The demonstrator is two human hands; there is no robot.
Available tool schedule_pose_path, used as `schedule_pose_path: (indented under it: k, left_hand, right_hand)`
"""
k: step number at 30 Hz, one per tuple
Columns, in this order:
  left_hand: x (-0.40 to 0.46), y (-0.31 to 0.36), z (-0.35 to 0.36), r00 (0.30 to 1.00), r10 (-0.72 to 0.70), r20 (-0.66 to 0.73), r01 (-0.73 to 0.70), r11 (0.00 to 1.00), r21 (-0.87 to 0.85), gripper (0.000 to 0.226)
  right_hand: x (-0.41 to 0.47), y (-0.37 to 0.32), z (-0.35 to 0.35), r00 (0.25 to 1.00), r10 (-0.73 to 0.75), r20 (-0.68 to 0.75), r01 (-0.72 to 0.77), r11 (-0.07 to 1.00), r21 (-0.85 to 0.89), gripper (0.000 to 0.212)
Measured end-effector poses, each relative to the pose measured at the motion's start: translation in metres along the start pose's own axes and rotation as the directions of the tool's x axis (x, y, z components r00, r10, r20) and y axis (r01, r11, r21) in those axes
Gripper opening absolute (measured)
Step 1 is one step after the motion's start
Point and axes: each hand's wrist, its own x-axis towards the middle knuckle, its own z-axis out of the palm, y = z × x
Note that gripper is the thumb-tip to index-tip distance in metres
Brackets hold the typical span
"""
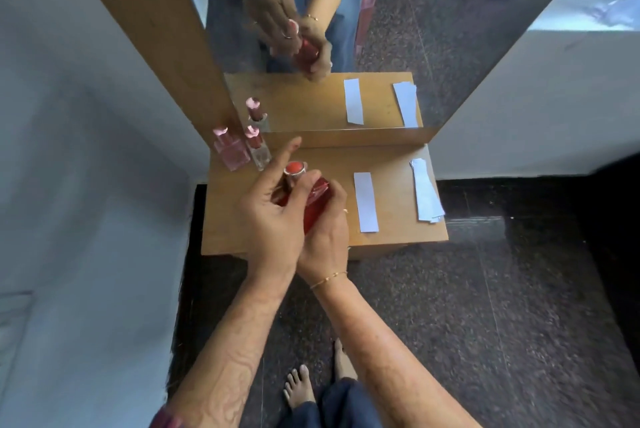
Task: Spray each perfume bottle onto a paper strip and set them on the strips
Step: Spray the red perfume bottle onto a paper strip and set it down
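A red perfume bottle [317,200] with a red, silver-rimmed cap [295,168] is held above the wooden shelf [391,237]. My right hand [325,237] grips its body from below. My left hand [273,205] closes around the neck just under the cap, index finger stretched out. One white paper strip [366,201] lies flat to the right of the bottle. A pile of several strips [426,190] sits at the shelf's right edge. A pink square bottle [230,150] and a clear bottle with a pink cap [258,148] stand at the back left corner.
A mirror [381,29] in a wooden frame rises right behind the shelf and reflects my hands, the bottles and the strips. White walls close in on both sides. Dark speckled floor and my bare feet [299,389] are below the shelf's front edge.
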Motion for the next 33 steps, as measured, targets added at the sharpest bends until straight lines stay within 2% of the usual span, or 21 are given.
schedule_pose_path:
  k: [2, 5, 8, 9, 12, 14, 16, 18, 20, 24, 26, 29, 30, 33]
  left_hand:
    - [-0.006, 0.002, 0.010, 0.997, 0.080, 0.001, -0.080, 0.996, 0.042, 0.034]
    - [-0.013, 0.006, 0.027, 0.990, 0.142, 0.002, -0.142, 0.990, 0.026, 0.026]
    - [-0.009, 0.010, 0.037, 0.999, 0.033, -0.007, -0.033, 0.997, -0.069, 0.024]
    - [-0.010, 0.012, 0.037, 0.998, 0.057, 0.005, -0.056, 0.997, -0.059, 0.021]
    - [-0.005, 0.026, 0.035, 0.944, 0.331, 0.009, -0.330, 0.940, 0.081, 0.015]
    - [0.019, 0.033, 0.034, 0.904, 0.424, -0.059, -0.419, 0.904, 0.078, 0.014]
    - [0.041, 0.038, 0.035, 0.924, 0.377, -0.060, -0.376, 0.926, 0.036, 0.017]
    - [0.038, 0.032, 0.036, 0.953, 0.300, 0.043, -0.303, 0.951, 0.057, 0.015]
    - [0.023, 0.014, 0.034, 0.965, 0.215, 0.151, -0.229, 0.970, 0.082, 0.018]
    - [0.006, -0.017, 0.031, 0.969, 0.031, 0.247, -0.075, 0.982, 0.172, 0.033]
    - [-0.003, -0.019, 0.033, 0.948, -0.093, 0.306, 0.037, 0.982, 0.185, 0.033]
    - [-0.014, -0.013, 0.032, 0.867, -0.259, 0.426, 0.243, 0.966, 0.093, 0.011]
    - [-0.014, -0.011, 0.031, 0.839, -0.288, 0.462, 0.292, 0.954, 0.064, 0.006]
    - [-0.010, -0.012, 0.028, 0.799, -0.329, 0.503, 0.372, 0.928, 0.015, 0.012]
  right_hand:
    - [0.004, 0.005, -0.012, 0.997, -0.014, -0.080, 0.004, 0.993, -0.122, 0.071]
    - [0.007, 0.004, -0.030, 0.987, -0.007, -0.160, -0.023, 0.983, -0.183, 0.054]
    - [0.011, 0.002, -0.043, 0.991, -0.041, -0.125, 0.016, 0.981, -0.195, 0.064]
    - [0.011, 0.001, -0.046, 0.993, -0.044, -0.113, 0.023, 0.982, -0.185, 0.068]
    - [0.004, 0.007, -0.050, 0.996, -0.008, -0.092, -0.016, 0.966, -0.257, 0.067]
    - [-0.012, 0.013, -0.053, 0.993, 0.071, -0.093, -0.098, 0.940, -0.328, 0.076]
    - [-0.026, 0.018, -0.058, 0.983, 0.158, -0.096, -0.178, 0.950, -0.258, 0.089]
    - [-0.028, 0.018, -0.063, 0.972, 0.217, -0.087, -0.228, 0.962, -0.150, 0.089]
    - [-0.024, 0.017, -0.067, 0.970, 0.233, -0.070, -0.239, 0.967, -0.089, 0.088]
    - [-0.021, 0.018, -0.075, 0.972, 0.235, -0.010, -0.234, 0.971, 0.053, 0.085]
    - [-0.022, 0.019, -0.077, 0.972, 0.236, 0.020, -0.237, 0.968, 0.088, 0.085]
    - [-0.026, 0.021, -0.079, 0.967, 0.250, 0.042, -0.253, 0.962, 0.106, 0.085]
    - [-0.027, 0.021, -0.081, 0.966, 0.252, 0.056, -0.257, 0.958, 0.127, 0.084]
    - [-0.027, 0.024, -0.087, 0.967, 0.221, 0.128, -0.243, 0.951, 0.193, 0.082]
